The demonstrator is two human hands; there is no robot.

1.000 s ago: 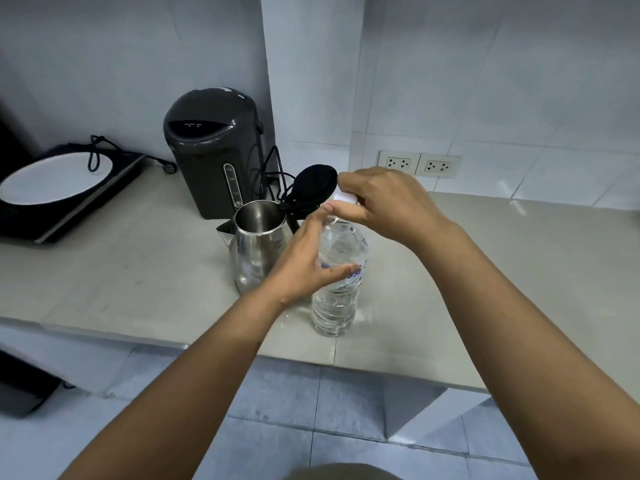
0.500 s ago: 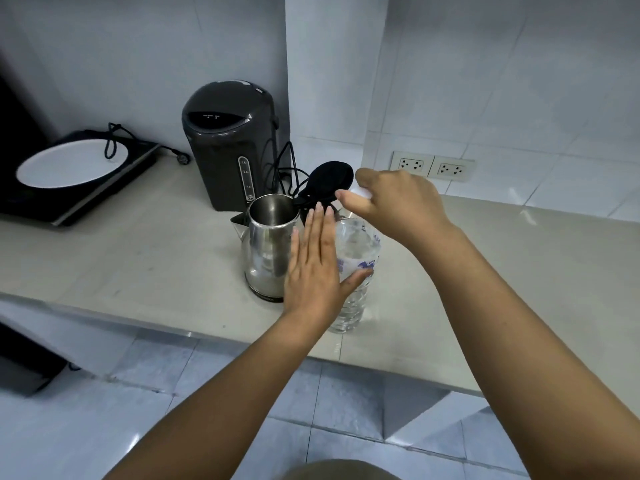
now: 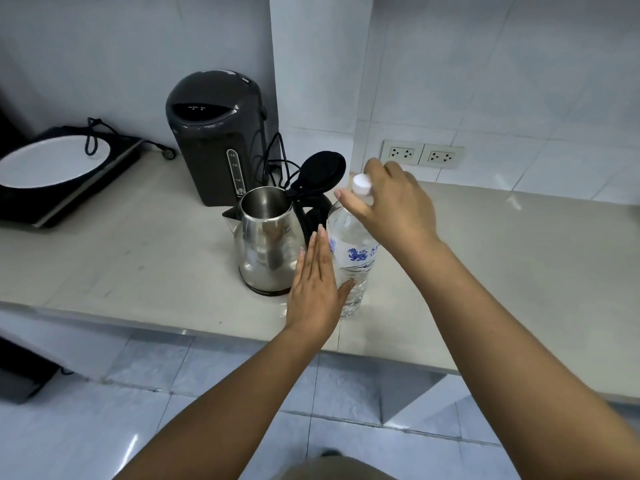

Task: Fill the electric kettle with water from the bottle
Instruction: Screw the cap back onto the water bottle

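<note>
A steel electric kettle point(image 3: 268, 244) stands on the counter with its black lid point(image 3: 322, 171) swung open. Right beside it stands a clear plastic water bottle point(image 3: 356, 258) with a blue logo, upright and holding water. My right hand point(image 3: 394, 206) is over the bottle's top, thumb and fingers pinching the white cap point(image 3: 362, 184). My left hand point(image 3: 317, 285) is flat with straight fingers between kettle and bottle. Its thumb touches the bottle's lower part.
A dark grey thermo pot point(image 3: 214, 133) stands behind the kettle with black cords beside it. At far left an induction cooker point(image 3: 52, 202) carries a white plate point(image 3: 52, 161). Two wall sockets point(image 3: 422, 155) sit behind the bottle. The grey counter point(image 3: 502, 271) ends at a front edge above a tiled floor.
My left hand let go of the bottle's body and its fingers straightened flat beside it. My right hand stayed at the cap, turning slightly. The view moved closer.
</note>
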